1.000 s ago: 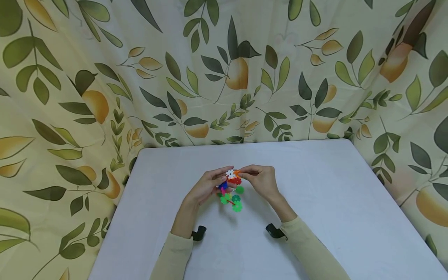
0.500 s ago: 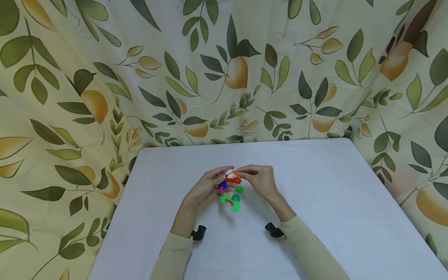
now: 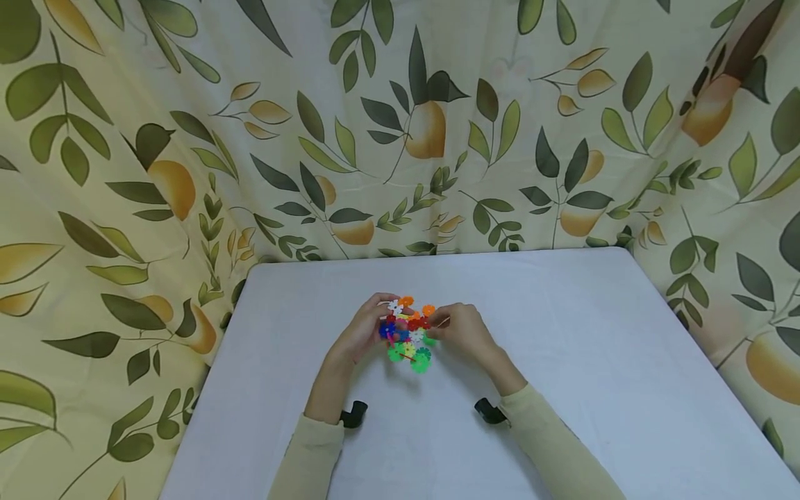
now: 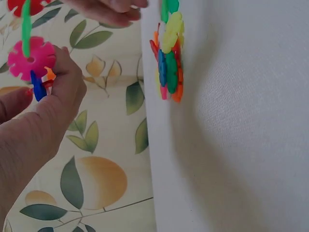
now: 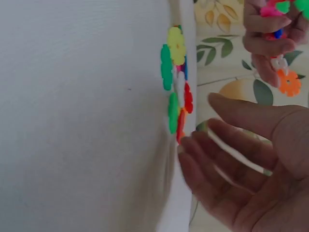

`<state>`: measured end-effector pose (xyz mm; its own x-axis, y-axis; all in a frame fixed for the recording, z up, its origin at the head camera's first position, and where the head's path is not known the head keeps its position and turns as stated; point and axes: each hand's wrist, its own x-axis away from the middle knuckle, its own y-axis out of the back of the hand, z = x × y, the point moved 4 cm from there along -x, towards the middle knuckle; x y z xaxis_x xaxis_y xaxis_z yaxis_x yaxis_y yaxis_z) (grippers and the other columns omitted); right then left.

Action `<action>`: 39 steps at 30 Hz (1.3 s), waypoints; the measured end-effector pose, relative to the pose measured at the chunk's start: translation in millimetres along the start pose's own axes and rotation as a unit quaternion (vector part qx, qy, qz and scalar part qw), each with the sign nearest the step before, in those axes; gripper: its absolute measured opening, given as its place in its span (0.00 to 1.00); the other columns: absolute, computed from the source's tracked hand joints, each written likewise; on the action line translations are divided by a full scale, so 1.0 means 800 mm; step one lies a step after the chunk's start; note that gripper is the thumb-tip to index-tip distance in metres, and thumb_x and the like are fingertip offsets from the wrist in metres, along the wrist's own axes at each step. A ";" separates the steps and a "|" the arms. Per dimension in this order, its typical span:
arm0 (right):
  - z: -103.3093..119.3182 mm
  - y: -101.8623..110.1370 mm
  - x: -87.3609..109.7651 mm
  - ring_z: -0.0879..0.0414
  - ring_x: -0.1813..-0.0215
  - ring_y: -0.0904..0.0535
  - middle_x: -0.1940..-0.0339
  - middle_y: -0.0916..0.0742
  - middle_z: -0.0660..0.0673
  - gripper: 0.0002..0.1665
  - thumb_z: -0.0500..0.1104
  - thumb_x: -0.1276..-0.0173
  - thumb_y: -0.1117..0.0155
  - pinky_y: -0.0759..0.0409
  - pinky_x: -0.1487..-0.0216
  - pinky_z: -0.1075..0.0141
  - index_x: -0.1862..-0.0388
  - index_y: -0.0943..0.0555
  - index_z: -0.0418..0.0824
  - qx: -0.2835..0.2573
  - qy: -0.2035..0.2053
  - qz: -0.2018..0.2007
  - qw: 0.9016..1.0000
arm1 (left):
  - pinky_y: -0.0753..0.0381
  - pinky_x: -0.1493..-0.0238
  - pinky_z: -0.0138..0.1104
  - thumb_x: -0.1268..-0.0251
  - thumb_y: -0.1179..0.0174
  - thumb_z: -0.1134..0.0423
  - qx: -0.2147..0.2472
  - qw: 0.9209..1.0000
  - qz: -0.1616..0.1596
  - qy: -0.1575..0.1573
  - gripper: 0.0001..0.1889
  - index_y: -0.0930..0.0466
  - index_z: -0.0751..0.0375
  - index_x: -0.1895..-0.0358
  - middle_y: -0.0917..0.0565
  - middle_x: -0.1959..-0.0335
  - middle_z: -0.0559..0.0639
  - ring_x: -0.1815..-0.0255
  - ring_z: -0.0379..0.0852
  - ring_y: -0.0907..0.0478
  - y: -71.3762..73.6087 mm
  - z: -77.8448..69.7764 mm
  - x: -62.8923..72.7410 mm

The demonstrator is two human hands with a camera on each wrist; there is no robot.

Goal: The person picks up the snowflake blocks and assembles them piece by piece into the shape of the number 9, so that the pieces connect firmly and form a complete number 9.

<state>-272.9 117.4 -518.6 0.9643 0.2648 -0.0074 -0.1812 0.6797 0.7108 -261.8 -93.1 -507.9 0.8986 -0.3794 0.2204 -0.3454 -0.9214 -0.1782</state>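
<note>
My left hand (image 3: 362,332) grips a small cluster of joined, notched plastic discs above the table. In the left wrist view, a pink disc (image 4: 31,59) and a blue disc (image 4: 38,87) show at its thumb and fingers. An orange disc (image 5: 289,83) and a white one (image 5: 279,64) stick out of the same grip in the right wrist view. My right hand (image 5: 251,164) holds nothing; its fingers are spread and loosely bent, with fingertips close to loose discs on the table, among them a yellow disc (image 5: 176,46) and a red one (image 5: 188,98).
The loose discs lie together on a white-covered table (image 3: 562,333), partly behind the held cluster in the head view. A curtain (image 3: 487,125) printed with leaves and fruit hangs behind and at both sides. Black wrist cameras (image 3: 354,414) sit at both cuffs.
My right hand has let go of the orange disc, which stays on the held cluster, and has moved slightly down toward the loose discs. My left hand has shifted a little left with the cluster.
</note>
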 end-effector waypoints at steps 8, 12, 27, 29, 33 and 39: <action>-0.006 -0.021 -0.002 0.53 0.61 0.19 0.64 0.13 0.47 0.17 0.44 0.44 0.15 0.15 0.54 0.56 0.60 0.11 0.37 0.091 -0.019 0.036 0.995 | 0.18 0.61 0.28 0.14 0.59 0.56 0.015 1.000 -0.002 0.002 0.21 0.30 0.56 0.27 0.18 0.40 0.61 0.60 0.47 0.21 -0.002 -0.003 0.002; -0.008 -0.024 -0.004 0.53 0.64 0.21 0.68 0.15 0.48 0.16 0.41 0.46 0.14 0.16 0.58 0.58 0.63 0.13 0.38 0.096 -0.022 0.032 0.995 | 0.19 0.63 0.27 0.16 0.49 0.49 0.010 1.000 -0.004 -0.001 0.22 0.26 0.58 0.31 0.17 0.43 0.59 0.61 0.47 0.23 -0.003 -0.003 0.000; 0.010 0.022 -0.002 0.50 0.68 0.10 0.68 0.09 0.45 0.07 0.39 0.34 0.23 0.12 0.63 0.62 0.58 0.10 0.39 -0.148 -0.004 -0.053 0.988 | 0.21 0.70 0.27 0.19 0.44 0.47 0.020 1.000 -0.012 -0.010 0.19 0.24 0.58 0.40 0.17 0.38 0.62 0.63 0.50 0.28 -0.001 0.001 -0.002; 0.014 0.028 -0.001 0.48 0.65 0.09 0.65 0.08 0.42 0.09 0.40 0.33 0.23 0.11 0.60 0.60 0.57 0.10 0.36 -0.206 -0.008 -0.061 0.977 | 0.21 0.69 0.27 0.20 0.43 0.47 0.017 1.000 -0.016 -0.006 0.19 0.24 0.58 0.40 0.17 0.38 0.61 0.64 0.49 0.27 0.000 0.002 -0.003; 0.020 0.035 0.001 0.46 0.62 0.08 0.60 0.08 0.37 0.13 0.40 0.31 0.24 0.11 0.56 0.60 0.53 0.11 0.33 -0.285 -0.018 -0.056 0.957 | 0.19 0.65 0.28 0.21 0.41 0.47 0.013 1.000 -0.025 0.003 0.20 0.24 0.57 0.39 0.18 0.36 0.62 0.63 0.48 0.24 -0.001 0.002 -0.003; 0.024 0.037 0.000 0.41 0.58 0.09 0.56 0.09 0.35 0.15 0.39 0.30 0.25 0.11 0.53 0.58 0.49 0.12 0.31 -0.328 -0.025 -0.051 0.943 | 0.20 0.65 0.29 0.22 0.41 0.48 0.001 1.000 -0.024 0.010 0.20 0.23 0.55 0.38 0.18 0.52 0.57 0.63 0.47 0.23 -0.005 0.003 -0.004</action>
<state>-274.4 124.1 -484.0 0.9880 0.1540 -0.0074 -0.1521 0.9811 0.1197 -262.4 -88.3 -510.0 0.9088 -0.3364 0.2469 -0.3015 -0.9384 -0.1689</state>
